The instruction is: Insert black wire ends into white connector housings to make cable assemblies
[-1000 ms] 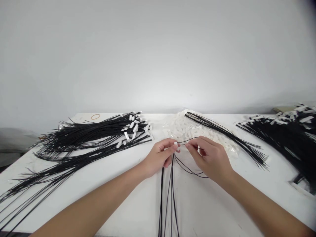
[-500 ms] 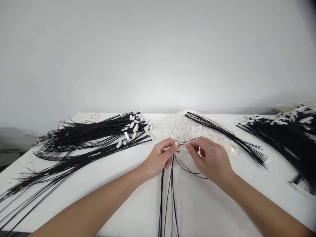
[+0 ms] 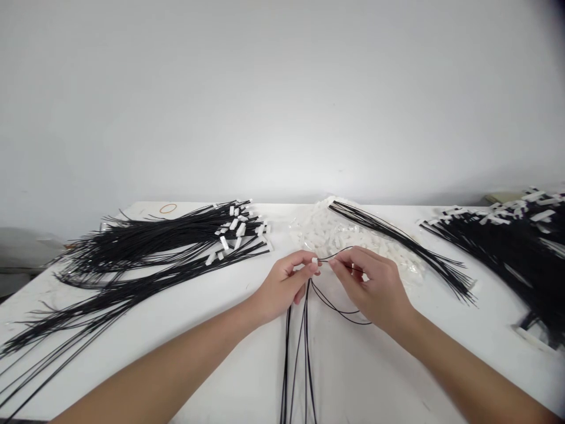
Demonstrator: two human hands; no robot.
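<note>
My left hand (image 3: pixel 289 280) pinches a small white plastic connector (image 3: pixel 315 260) between thumb and forefinger. Thin black wires (image 3: pixel 308 341) hang down from beneath that hand toward the front of the table. Just to the right, my right hand (image 3: pixel 371 274) is closed on a thin black wire (image 3: pixel 324 259) whose end meets the connector; whether it is seated inside cannot be made out. More wire loops (image 3: pixel 339 309) droop between the two hands. Behind them lies a clear plastic bag (image 3: pixel 313 227) full of white connectors, with a bundle of black wires (image 3: pixel 397 235) resting across it.
A large pile of black wires with white connectors (image 3: pixel 176 235) spreads over the left of the white table (image 3: pixel 212 377). Another heap of wires with connectors (image 3: pixel 507 253) lies at the right. A rubber band (image 3: pixel 168 208) sits near the back edge, before a pale wall.
My right fingertips have shifted slightly left, closer to the connector. The left hand keeps its pinch. The whole view has moved a little.
</note>
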